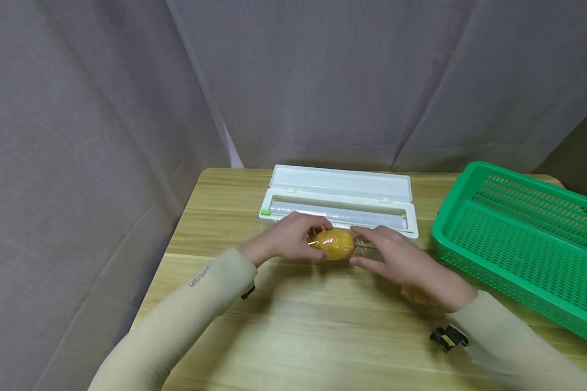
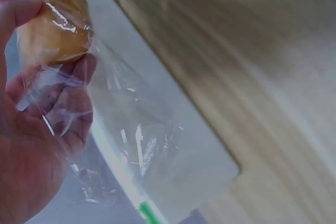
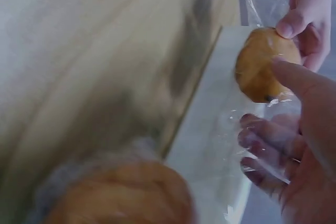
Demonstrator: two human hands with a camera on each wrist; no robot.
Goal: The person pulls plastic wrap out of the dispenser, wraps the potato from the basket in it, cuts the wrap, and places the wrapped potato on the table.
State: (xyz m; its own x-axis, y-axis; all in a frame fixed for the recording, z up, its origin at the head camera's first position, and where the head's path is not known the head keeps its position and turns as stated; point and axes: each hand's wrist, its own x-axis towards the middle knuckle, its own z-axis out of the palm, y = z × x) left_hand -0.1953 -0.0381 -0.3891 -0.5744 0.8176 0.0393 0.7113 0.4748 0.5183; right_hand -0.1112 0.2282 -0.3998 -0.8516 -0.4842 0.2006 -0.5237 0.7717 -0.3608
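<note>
A yellow-orange fruit (image 1: 336,244), its exact kind not clear, is covered by shiny cling film (image 2: 134,95) in front of a white cling film box (image 1: 412,221). My left hand (image 1: 293,236) grips the fruit at its left end, thumb and fingers on either side. At the right end, my right hand (image 1: 396,252) holds the loose film between thumb and fingers. In the right wrist view, that thumb lies against the fruit (image 3: 257,72), with the other fingers behind the film. The box's lid (image 1: 339,182) stands up, and a film roll (image 1: 337,213) lies inside.
A green plastic basket (image 1: 499,266) stands at the right of the wooden table (image 1: 293,336). Beneath my right forearm lies another film-wrapped orange item (image 3: 126,198), blurred up close. A grey curtain (image 1: 313,81) hangs behind the table.
</note>
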